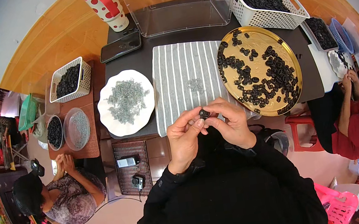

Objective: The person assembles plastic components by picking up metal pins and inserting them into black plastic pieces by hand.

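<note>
While your forearms come up from the lower edge, both hands meet at the near edge of the striped cloth (184, 81). Your left hand (184, 137) and right hand (232, 125) are curled inward, fingertips pinching one small black part (204, 114) between them, held just above the cloth edge. Gold tray (290, 60) of black parts sits right of your hands, white plate (109, 122) of grey screws left. Few screws lie mid-cloth.
</note>
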{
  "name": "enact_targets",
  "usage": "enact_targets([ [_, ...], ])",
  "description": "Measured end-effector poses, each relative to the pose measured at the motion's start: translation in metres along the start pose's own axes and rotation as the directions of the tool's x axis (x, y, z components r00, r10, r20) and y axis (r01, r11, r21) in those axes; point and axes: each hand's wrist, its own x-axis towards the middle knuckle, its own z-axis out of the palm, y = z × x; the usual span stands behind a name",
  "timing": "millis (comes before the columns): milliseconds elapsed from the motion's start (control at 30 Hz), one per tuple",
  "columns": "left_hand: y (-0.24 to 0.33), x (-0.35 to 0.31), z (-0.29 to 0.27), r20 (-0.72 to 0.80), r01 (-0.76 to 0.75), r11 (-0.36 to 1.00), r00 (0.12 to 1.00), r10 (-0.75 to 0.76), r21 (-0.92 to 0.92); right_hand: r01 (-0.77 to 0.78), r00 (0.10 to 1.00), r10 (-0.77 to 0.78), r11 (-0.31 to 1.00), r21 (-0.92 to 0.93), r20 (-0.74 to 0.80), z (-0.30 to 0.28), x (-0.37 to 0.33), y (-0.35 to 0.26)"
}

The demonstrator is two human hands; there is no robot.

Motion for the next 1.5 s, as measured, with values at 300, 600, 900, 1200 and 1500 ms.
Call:
enact_targets([
  [300, 0.001, -0.004, -0.002, 0.017, -0.022, 0.998, 1.000, 0.021, 0.052, 0.138, 0.989, -0.146, 0.974, -0.181, -0.035, 0.005, -0.003, -0.008],
  [600, 0.012, -0.003, 0.004, 0.000, 0.010, 0.996, 1.000, -0.010, 0.084, 0.159, 0.984, -0.171, 0.965, -0.207, -0.040, 0.008, -0.005, -0.012],
  [900, 0.009, -0.003, 0.003, 0.001, 0.014, 0.995, 1.000, -0.014, 0.098, 0.132, 0.988, -0.143, 0.977, -0.170, -0.056, 0.007, -0.007, -0.009],
  [1200, 0.009, -0.001, 0.004, 0.030, -0.004, 0.995, 1.000, 0.002, 0.098, 0.135, 0.986, -0.149, 0.978, -0.162, -0.079, 0.009, -0.008, -0.009],
  [1500, 0.007, -0.008, 0.012, 0.010, -0.134, 0.975, 0.991, 0.135, 0.175, 0.185, 0.964, -0.222, 0.956, -0.228, -0.148, 0.018, -0.011, -0.015],
])
